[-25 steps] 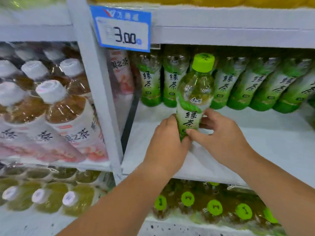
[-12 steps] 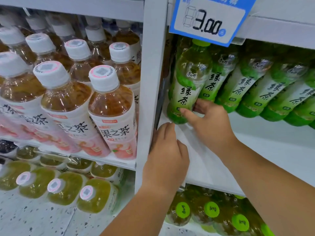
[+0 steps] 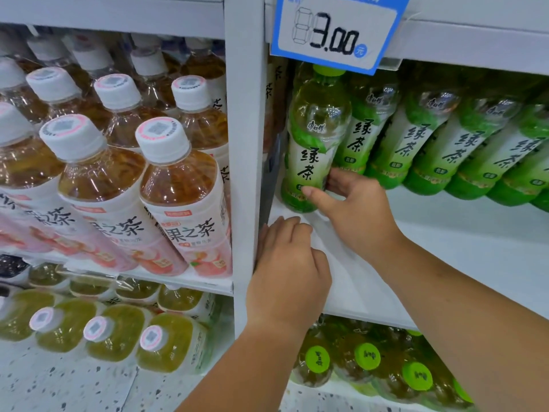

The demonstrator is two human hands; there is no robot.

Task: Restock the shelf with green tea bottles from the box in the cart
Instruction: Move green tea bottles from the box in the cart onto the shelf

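On the shelf (image 3: 445,248) — my right hand (image 3: 353,215) grips a green tea bottle (image 3: 312,138).
It curls round the standing bottle's base; just below it my left hand (image 3: 285,278) rests loosely curled, empty — against the upright (image 3: 245,173).

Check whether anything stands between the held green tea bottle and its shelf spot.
Nothing visible does. The green tea bottle, gripped low by the right hand, already stands on the shelf beside the post; the left hand rests at the shelf front.

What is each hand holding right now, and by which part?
Right hand holds the leftmost green tea bottle; the grip is low on its body, thumb in front just above the base. Left hand holds nothing, resting on the shelf.
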